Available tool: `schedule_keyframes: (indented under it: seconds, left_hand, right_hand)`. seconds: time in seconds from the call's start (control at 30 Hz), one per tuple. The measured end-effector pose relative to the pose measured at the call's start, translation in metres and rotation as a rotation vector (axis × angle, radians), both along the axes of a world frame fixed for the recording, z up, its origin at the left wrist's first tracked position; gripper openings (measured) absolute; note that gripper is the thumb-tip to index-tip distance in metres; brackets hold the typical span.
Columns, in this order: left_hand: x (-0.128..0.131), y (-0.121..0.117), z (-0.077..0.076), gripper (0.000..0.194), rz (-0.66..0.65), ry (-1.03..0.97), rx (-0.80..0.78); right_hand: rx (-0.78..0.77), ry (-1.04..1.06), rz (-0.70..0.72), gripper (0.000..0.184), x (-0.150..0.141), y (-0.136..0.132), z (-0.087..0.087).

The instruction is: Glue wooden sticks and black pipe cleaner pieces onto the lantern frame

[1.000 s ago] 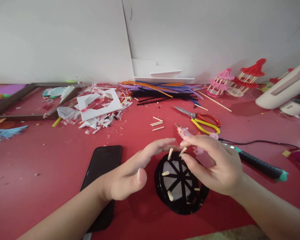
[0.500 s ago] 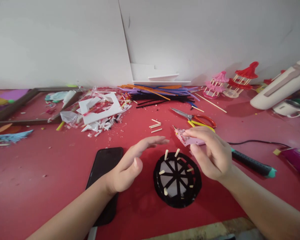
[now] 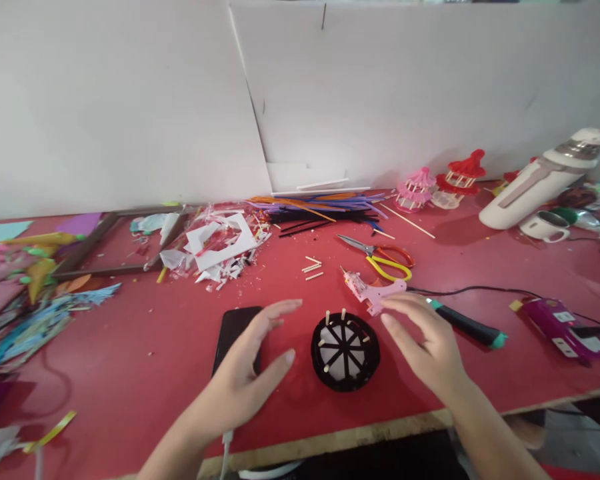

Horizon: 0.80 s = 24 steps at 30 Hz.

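A round black frame (image 3: 344, 383) with spokes over a pale disc lies on the red table, short wooden sticks standing up around its rim. On its left, my left hand (image 3: 253, 363) is held with thumb and fingers apart, partly covering a black phone (image 3: 233, 331). My right hand (image 3: 425, 337) hovers on the other side, fingers spread and holding nothing. Its fingertips are near a pink glue gun (image 3: 377, 293), though I cannot tell whether they touch it. Several loose short sticks (image 3: 313, 268) lie beyond the frame.
Scissors (image 3: 380, 255) with red and yellow handles lie behind the glue gun. A black-and-green tool handle (image 3: 467, 323) and a purple power strip (image 3: 555, 327) are at right. Pipe cleaners (image 3: 325, 208), foam scraps (image 3: 225, 243), a bottle (image 3: 535, 183) and small pavilion models (image 3: 461, 179) line the back.
The camera view has shifted, showing more of the table's left side and front edge. Both hands sit lower and farther from the sticks on the black frame, still empty.
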<state>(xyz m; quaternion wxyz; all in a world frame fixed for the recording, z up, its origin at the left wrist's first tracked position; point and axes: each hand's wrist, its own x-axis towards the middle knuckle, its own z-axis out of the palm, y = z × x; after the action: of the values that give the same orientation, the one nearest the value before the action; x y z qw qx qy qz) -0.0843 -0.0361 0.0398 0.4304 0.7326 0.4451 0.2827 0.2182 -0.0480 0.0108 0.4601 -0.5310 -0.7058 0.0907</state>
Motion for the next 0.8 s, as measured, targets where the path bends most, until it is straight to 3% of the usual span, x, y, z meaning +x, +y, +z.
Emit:
schedule_keyframes:
  seconds: [0.13,0.27,0.4,0.53,0.63,0.8]
  left_hand:
    - [0.002,-0.010,-0.007,0.059,-0.028,0.063,-0.127]
    - [0.009,0.003,-0.003,0.072,-0.106,0.019,-0.171]
    - [0.023,0.024,-0.003,0.046,-0.084,-0.150,-0.282]
    - [0.041,0.042,-0.007,0.031,-0.043,-0.327,-0.413]
    - [0.054,0.052,-0.008,0.031,-0.037,-0.299,-0.429]
    - [0.066,0.064,-0.009,0.028,-0.138,-0.216,-0.441]
  right_hand:
    - [-0.069,-0.001,0.125,0.024,-0.016,0.001,-0.001]
    - [-0.030,0.006,0.316,0.035,-0.029,0.018,0.006]
    - [-0.031,0.087,0.407,0.036,-0.035,0.027,0.007]
    - [-0.035,0.138,0.436,0.036,-0.036,0.028,0.004]
    - [-0.052,0.149,0.424,0.032,-0.036,0.027,0.004]
    - [-0.074,0.148,0.336,0.028,-0.036,0.024,0.003]
